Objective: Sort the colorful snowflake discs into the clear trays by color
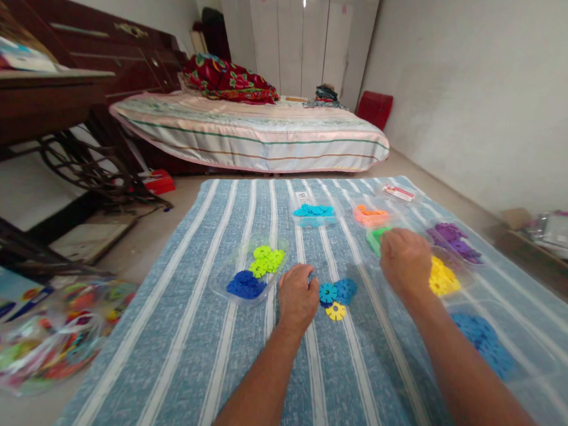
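Note:
My left hand [298, 297] rests low over the cloth with its fingers curled, and a bit of a dark blue snowflake disc [312, 277] shows at the fingertips. Right beside it lies a small pile of blue snowflake discs [344, 291] with a yellow snowflake disc [336, 311] at its near side. My right hand [407, 263] is closed above the tubs on the right, fingers pinched downward; whatever is in them is hidden. Partly behind that hand are green discs [374, 239]. Yellow discs [441, 277] lie in a clear tub just right of the wrist.
A clear tub [221, 291] on the left holds lime and dark blue discs. Further tubs hold cyan discs [314, 211], orange discs [370, 215], purple discs [455, 242] and blue discs [483, 341]. Beyond the striped cloth [182, 303] stands a bed [256, 135]. Bagged toys [49, 336] lie left.

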Available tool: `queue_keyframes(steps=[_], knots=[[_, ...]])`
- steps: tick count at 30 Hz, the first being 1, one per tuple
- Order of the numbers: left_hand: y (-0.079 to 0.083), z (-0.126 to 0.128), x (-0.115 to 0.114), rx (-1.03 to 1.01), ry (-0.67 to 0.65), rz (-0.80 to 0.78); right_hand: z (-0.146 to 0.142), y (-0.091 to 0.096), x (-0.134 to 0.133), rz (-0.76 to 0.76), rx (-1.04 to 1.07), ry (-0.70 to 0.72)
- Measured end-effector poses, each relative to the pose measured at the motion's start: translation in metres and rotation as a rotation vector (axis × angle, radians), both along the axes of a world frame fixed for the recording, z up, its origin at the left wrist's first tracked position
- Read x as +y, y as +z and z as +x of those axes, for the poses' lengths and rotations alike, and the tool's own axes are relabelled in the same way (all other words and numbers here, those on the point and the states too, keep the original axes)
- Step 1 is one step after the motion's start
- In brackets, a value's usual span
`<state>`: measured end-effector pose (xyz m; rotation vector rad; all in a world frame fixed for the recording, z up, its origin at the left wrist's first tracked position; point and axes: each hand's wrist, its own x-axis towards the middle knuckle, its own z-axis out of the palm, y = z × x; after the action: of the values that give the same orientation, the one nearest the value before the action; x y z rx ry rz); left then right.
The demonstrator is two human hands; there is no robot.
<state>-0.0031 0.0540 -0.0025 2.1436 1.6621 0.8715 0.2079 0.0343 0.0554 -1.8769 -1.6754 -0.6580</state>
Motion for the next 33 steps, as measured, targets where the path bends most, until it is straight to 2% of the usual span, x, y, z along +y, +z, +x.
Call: queue_keyframes(steps=[2, 4, 8, 11, 14, 17, 23, 27, 33], knots=[[0.0, 0.0, 0.0, -0.005, 0.001, 0.0, 0.007, 0.01, 0.003, 0.028, 0.019, -0.101], [0.0, 0.001, -0.001, -0.004, 0.002, 0.0, 0.002, 0.007, 0.0, -0.033, 0.048, -0.034], [0.0, 0.0, -0.001, 0.004, -0.006, 0.005, -0.031, -0.024, -0.017, -0.205, 0.12, 0.251], [0.0, 0.0, -0.001, 0.01, -0.007, 0.017, -0.056, -0.044, -0.027, -0.305, 0.142, 0.296], [-0.001, 0.0, -0.001, 0.01, -0.006, 0.024, -0.071, -0.052, -0.031, -0.375, 0.15, 0.282], [-0.002, 0.0, -0.001, 0.01, 0.002, 0.027, -0.077, -0.054, -0.031, -0.39, 0.184, 0.279], [0.001, 0.0, -0.002, 0.009, 0.005, 0.011, -0.075, -0.056, -0.031, -0.309, 0.33, 0.331], [0.003, 0.0, -0.003, 0.01, 0.006, -0.013, -0.066, -0.039, -0.007, -0.336, 0.502, 0.344], [0.002, 0.001, -0.003, -0.009, 0.005, -0.012, -0.052, 0.025, 0.081, -0.215, 0.6, 0.24]])
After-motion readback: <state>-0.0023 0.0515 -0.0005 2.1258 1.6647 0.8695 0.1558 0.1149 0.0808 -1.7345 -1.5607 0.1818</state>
